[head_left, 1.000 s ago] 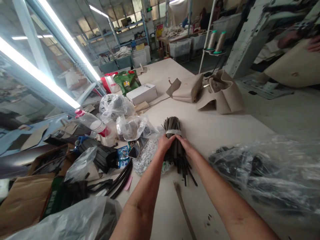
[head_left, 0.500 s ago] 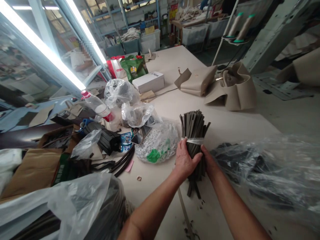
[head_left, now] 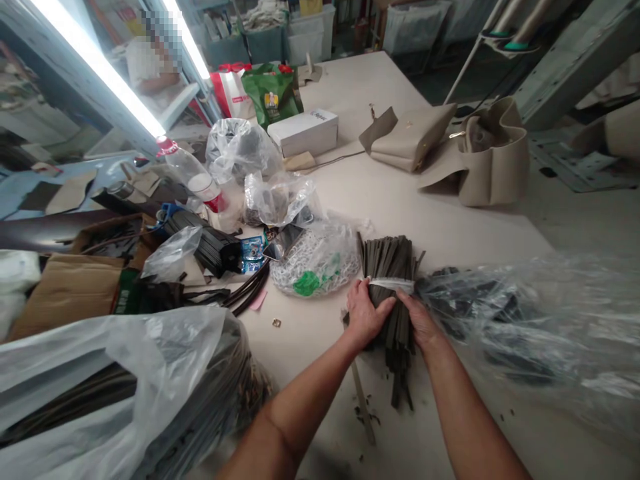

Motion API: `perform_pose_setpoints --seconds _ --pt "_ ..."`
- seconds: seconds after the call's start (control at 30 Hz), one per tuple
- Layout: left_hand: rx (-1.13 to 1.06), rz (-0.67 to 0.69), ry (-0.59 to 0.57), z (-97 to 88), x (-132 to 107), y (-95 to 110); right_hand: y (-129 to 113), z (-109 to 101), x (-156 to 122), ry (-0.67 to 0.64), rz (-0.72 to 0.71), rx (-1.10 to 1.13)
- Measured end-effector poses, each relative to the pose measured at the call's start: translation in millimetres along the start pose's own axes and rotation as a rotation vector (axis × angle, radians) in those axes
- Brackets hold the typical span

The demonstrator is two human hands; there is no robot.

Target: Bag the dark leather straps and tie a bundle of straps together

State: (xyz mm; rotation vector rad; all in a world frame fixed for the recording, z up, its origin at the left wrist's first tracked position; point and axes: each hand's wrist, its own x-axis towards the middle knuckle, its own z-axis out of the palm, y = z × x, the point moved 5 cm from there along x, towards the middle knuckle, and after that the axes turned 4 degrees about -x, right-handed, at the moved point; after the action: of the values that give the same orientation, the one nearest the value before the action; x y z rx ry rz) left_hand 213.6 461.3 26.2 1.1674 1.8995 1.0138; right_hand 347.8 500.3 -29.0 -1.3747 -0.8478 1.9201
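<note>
A bundle of dark olive strips (head_left: 387, 260), with a whitish band (head_left: 393, 285) round it, is between my two hands at the table's right half. My left hand (head_left: 367, 312) grips its left side, the thumb lying across the strips below the band. On the right side my right hand (head_left: 417, 317) is closed on the bundle, thumb close to the band, its other fingers mostly hidden. A few strip ends hang lower than the rest. Beneath the hands a narrow strip (head_left: 361, 400) lies on the pale table (head_left: 310, 373) among small dark scraps.
Clear plastic (head_left: 530, 320) over dark material lies at the right. A bag of white mesh (head_left: 320, 263), a phone (head_left: 284, 241) and a bottle (head_left: 195, 177) are left of the bundle. Behind are beige leather pieces (head_left: 493, 160) and a white box (head_left: 305, 132). Plastic-wrapped strips (head_left: 200, 393) fill the front left.
The bundle has dropped a little lower in view and its top looks more spread out. Both hands still hold it, and the view has tilted downward.
</note>
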Motion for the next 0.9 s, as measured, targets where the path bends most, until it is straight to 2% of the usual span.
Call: perform_pose_setpoints --seconds 0.13,0.3,0.4,0.5,0.6,0.7,0.83,0.9 --pt "-0.218 -0.134 0.066 -9.2 12.5 -2.8 -4.9 2.9 -0.2 0.036 -0.025 -0.012" --pt "-0.447 -0.260 -0.042 -6.8 26.7 -1.3 -13.7 11.3 -3.1 -0.030 0.013 -0.068" --pt "-0.616 -0.317 -0.102 1.9 20.2 -4.1 -17.0 15.7 -11.6 -0.055 0.010 -0.080" --pt "-0.706 -0.378 -0.064 9.2 -5.5 -10.8 -16.5 16.5 -30.2 -0.091 -0.005 -0.088" --pt "-0.765 -0.404 -0.051 16.0 -44.2 -10.2 -19.0 9.8 -59.3 -0.120 -0.054 -0.172" --pt "-0.869 -0.377 -0.100 20.9 -81.9 6.4 -29.3 -4.6 -94.3 -0.086 -0.124 -0.318" --pt "-1.004 -0.367 -0.209 24.1 -121.7 35.9 -46.0 -25.7 -138.4 0.062 -0.215 -0.535" --pt "-1.059 -0.355 -0.265 22.5 -137.8 46.2 -46.7 -30.9 -155.9 0.112 -0.232 -0.583"
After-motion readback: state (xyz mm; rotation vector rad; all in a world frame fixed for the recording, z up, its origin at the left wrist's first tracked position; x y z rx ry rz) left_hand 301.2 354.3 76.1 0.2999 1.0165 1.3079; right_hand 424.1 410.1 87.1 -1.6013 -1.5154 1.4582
